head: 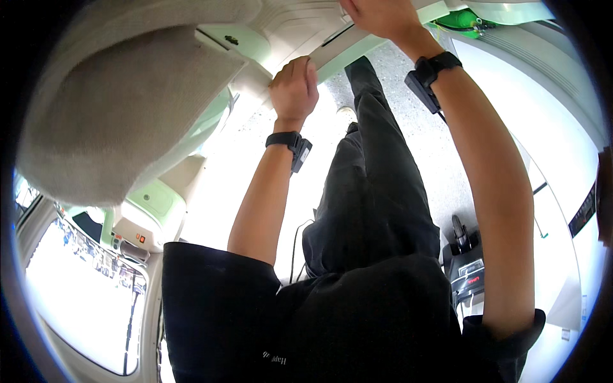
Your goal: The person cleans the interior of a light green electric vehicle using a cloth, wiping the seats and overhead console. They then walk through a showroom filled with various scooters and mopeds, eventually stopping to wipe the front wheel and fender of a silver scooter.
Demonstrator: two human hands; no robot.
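Note:
My left hand [295,90] lies with curled fingers on the edge of a pale panel [335,53] that spans the top of the view. Further right and higher, at the picture's upper rim, my right hand [380,16] rests at the same panel; its fingertips are partly cut off, so its grip cannot be told. The panel has a dark slot between the two hands. Each wrist wears a black strap with a small black box. Whether my left fingers close around the panel's edge is hidden.
A large beige fabric-covered form [129,110] bulges at the left. A pale green panel with red switches [140,238] sits below it, beside a bright window. A green object [462,23] is at the upper right. A black device [467,273] stands on the floor by my right arm.

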